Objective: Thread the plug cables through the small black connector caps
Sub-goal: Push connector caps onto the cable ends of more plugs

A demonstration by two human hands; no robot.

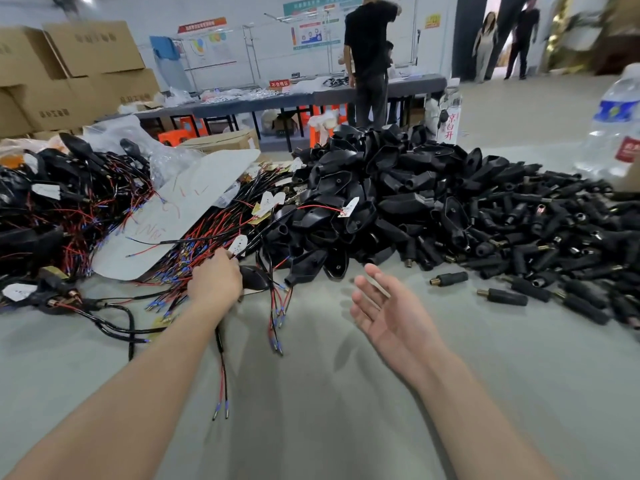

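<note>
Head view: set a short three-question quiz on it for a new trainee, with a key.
1. True or false: the right hand holds a black connector.
2. The left hand grips: A) a black shell from the heap; B) a cable from the red and black tangle; C) a cardboard box.
3. Fill in: the cable ends hanging below the left wrist wear ___ sleeves.
Key: 1 false, it is open and empty, palm up. 2 B. 3 blue.
</note>
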